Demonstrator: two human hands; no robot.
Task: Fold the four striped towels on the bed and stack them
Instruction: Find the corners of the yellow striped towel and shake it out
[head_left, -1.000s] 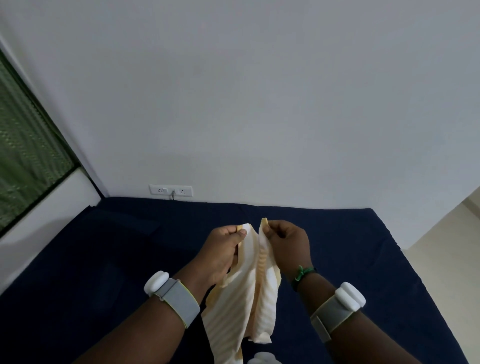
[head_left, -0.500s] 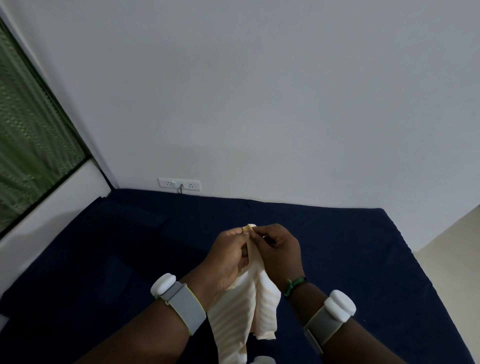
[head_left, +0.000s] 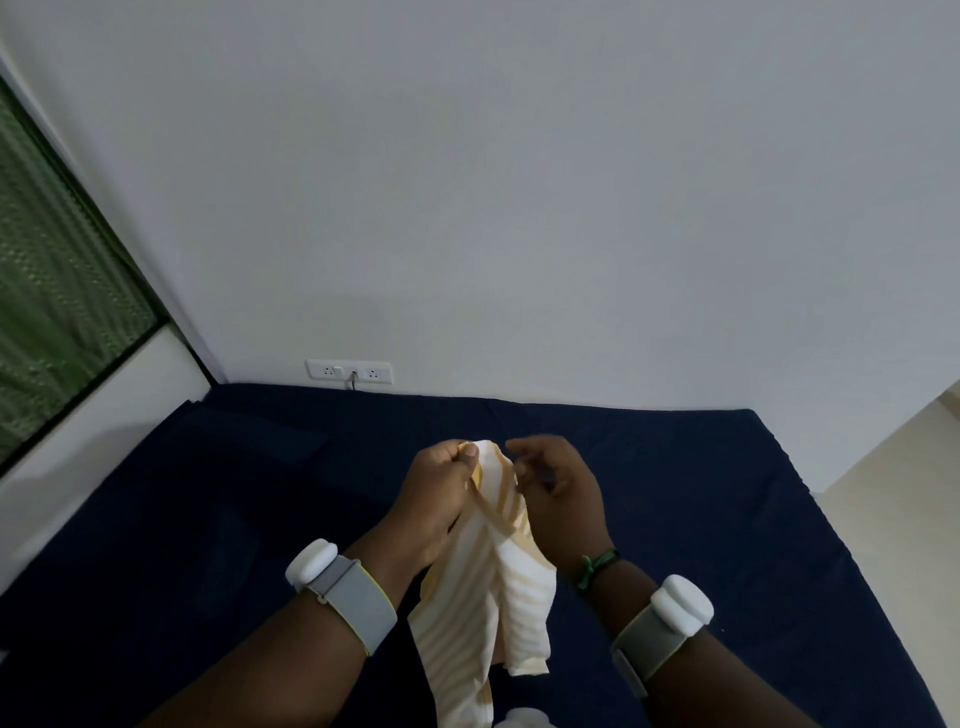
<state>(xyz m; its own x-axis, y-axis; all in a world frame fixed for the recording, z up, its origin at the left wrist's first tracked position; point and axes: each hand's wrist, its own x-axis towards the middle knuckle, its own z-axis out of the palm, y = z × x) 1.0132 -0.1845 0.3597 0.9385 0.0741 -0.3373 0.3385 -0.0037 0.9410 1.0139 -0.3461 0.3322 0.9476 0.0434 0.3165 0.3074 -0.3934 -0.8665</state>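
At the very bottom edge, a small white bit (head_left: 524, 719) peeks in, too cut off to tell what it is. Just above it hangs the striped towel (head_left: 485, 587), white with pale yellow stripes, dangling in the air over the bed (head_left: 208, 519) between the two arms. Each wrist wears a grey band with a white round piece on it: the left band (head_left: 343, 597) and the right band (head_left: 662, 634). The right wrist also has a thin green string (head_left: 597, 566) tied round it. The left hand (head_left: 439, 491) has the top of the towel in its grip, with the thumb and fingers pinched tight on the corner. The right hand (head_left: 563, 493) is just beside the towel's top edge, with its fingers loosely bent and spread a little. They look blurry, and I cannot tell if they touch the cloth. The bed has a dark blue sheet and goes back to a plain white wall (head_left: 519, 182). A white socket strip (head_left: 349, 371) sits low on that wall, with a cord plugged in. On the far left is a window with a green screen (head_left: 57, 312).
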